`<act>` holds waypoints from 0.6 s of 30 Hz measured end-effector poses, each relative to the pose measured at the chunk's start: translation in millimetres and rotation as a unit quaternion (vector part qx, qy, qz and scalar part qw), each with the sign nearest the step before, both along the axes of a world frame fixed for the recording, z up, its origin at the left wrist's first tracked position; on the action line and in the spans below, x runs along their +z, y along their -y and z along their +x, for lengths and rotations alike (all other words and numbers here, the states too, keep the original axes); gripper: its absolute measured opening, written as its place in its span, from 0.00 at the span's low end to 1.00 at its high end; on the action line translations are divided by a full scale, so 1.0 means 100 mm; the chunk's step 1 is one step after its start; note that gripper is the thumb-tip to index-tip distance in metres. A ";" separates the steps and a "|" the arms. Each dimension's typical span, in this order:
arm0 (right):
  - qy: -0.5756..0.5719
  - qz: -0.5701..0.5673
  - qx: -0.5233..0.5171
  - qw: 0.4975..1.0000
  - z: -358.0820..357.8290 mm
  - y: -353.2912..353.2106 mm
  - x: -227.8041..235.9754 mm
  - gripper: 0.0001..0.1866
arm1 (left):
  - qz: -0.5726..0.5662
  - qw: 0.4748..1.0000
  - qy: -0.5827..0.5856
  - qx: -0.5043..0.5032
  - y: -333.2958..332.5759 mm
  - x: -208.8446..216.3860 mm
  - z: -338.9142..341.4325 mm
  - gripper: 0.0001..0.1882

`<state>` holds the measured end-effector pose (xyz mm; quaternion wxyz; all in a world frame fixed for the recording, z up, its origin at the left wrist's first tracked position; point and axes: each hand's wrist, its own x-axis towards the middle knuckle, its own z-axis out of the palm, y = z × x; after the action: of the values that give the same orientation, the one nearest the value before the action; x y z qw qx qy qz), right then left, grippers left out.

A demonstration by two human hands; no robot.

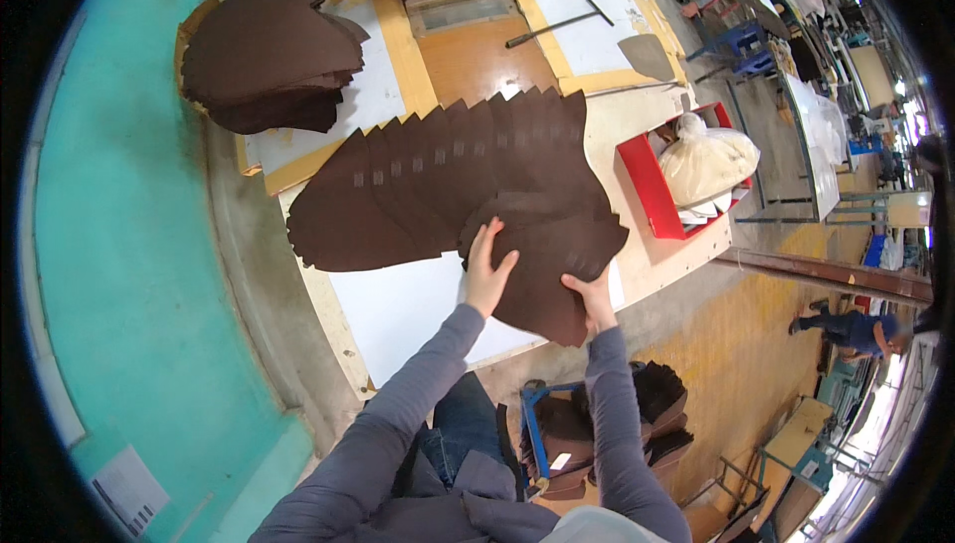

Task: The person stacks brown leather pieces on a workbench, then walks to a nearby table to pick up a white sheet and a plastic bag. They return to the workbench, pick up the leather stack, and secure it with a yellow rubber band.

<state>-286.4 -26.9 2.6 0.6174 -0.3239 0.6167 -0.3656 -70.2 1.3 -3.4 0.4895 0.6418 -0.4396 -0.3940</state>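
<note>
Head view, looking straight down at the bench, and we start far out to the left of the hands: a stack of dark brown pieces sits on a white sheet up beyond the left hand, well apart from it. Coming in closer, a long fan of brown leather pieces spreads across the worktable, each overlapping the next, running from up-left of the left hand across to above both hands.

Now the left hand: fingers spread wide, palm flat, pressing on the near edge of the top brown piece. That piece lies at the near end of the fan, between the two hands and partly over the white board.

Across to the right hand: it pinches the lower right edge of the same top brown piece, fingers curled narrow around the edge, thumb side on top. Both grey sleeves come up from the bottom edge.

Below the right hand, off the table edge, a blue rack holds more dark pieces. Further right and above the right hand, a red bin carries a pale stuffed bag. Beyond the hands, at the far side of the table, a long metal T-shaped tool rests on a white sheet.
</note>
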 end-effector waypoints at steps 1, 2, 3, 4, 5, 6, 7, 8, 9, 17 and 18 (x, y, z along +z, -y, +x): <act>0.019 -0.010 -0.028 0.999 0.17 -0.03 0.20 0.52 | -0.012 0.997 -0.073 0.027 -0.07 0.01 0.11 0.29; 0.058 -0.033 -0.060 0.996 0.21 -0.08 0.26 0.52 | -0.007 0.999 -0.007 0.041 -0.19 -0.03 0.20 0.29; 0.024 -0.076 -0.050 0.996 0.16 -0.14 0.24 0.51 | 0.018 0.998 -0.013 0.052 -0.32 -0.01 0.27 0.30; -0.010 -0.118 -0.041 0.992 0.10 -0.20 0.22 0.50 | 0.060 0.993 -0.068 0.073 -0.47 0.06 0.25 0.32; -0.005 -0.135 -0.053 0.989 0.06 -0.28 0.23 0.49 | 0.087 0.964 -0.221 0.120 -0.57 0.27 0.15 0.36; 0.006 -0.152 -0.059 0.987 0.08 -0.35 0.31 0.48 | 0.081 0.950 -0.267 0.140 -0.73 0.22 0.04 0.37; -0.001 -0.139 -0.072 0.988 0.22 -0.40 0.61 0.47 | 0.077 0.934 -0.312 0.159 -0.89 0.15 -0.04 0.38; 0.009 -0.155 -0.089 0.984 0.18 -0.51 0.58 0.45 | 0.107 0.912 -0.380 0.113 -0.96 0.28 -0.10 0.38; 0.017 -0.146 -0.084 0.986 0.18 -0.60 0.65 0.44 | 0.133 0.884 -0.442 0.073 -1.00 0.49 -0.13 0.37; 0.245 -0.259 -0.139 0.924 0.34 -0.50 0.60 0.29 | -0.005 0.891 -0.403 -0.208 -0.63 0.95 0.33 0.29; 0.185 -0.362 -0.004 0.914 0.35 -0.38 0.49 0.28 | -0.042 0.946 -0.257 -0.195 -0.60 1.13 0.43 0.24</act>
<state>-251.7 10.6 51.2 0.5599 -0.4488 0.3182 -0.6196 -27.3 61.3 109.4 0.5265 0.3991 -0.4314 -0.6144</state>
